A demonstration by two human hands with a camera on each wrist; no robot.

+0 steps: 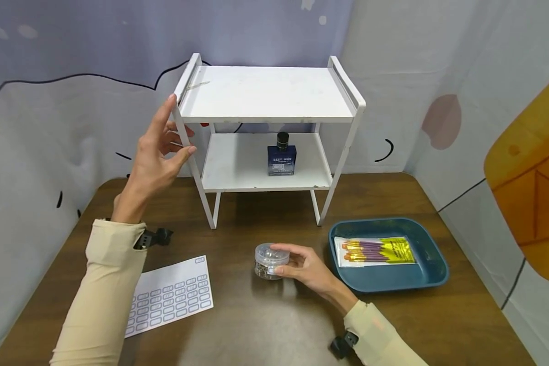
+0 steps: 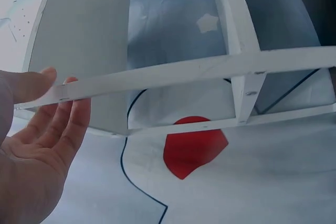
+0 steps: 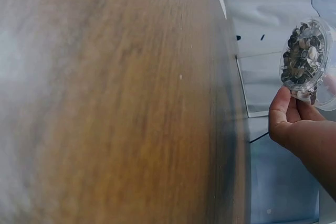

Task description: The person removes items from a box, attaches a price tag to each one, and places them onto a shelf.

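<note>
From above and behind both hands, the head camera is facing forward and down, taking in the left hand (image 1: 149, 158), the right hand (image 1: 307, 270) and the white two-tier shelf (image 1: 267, 95) beyond them. Close by the left hand, its wrist camera is looking along the shelf's side frame, sharing both with the head view. The right wrist camera is skimming sideways over the brown wooden table (image 3: 131, 108), sharing that hand and its clear round plastic jar (image 3: 305, 59).

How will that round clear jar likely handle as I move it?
The jar is probably rigid: its walls keep a crisp round shape. The small shiny pieces heaped inside may shift or rattle if it tilts. Its glossy, curved side could slip in the right grip.
</note>
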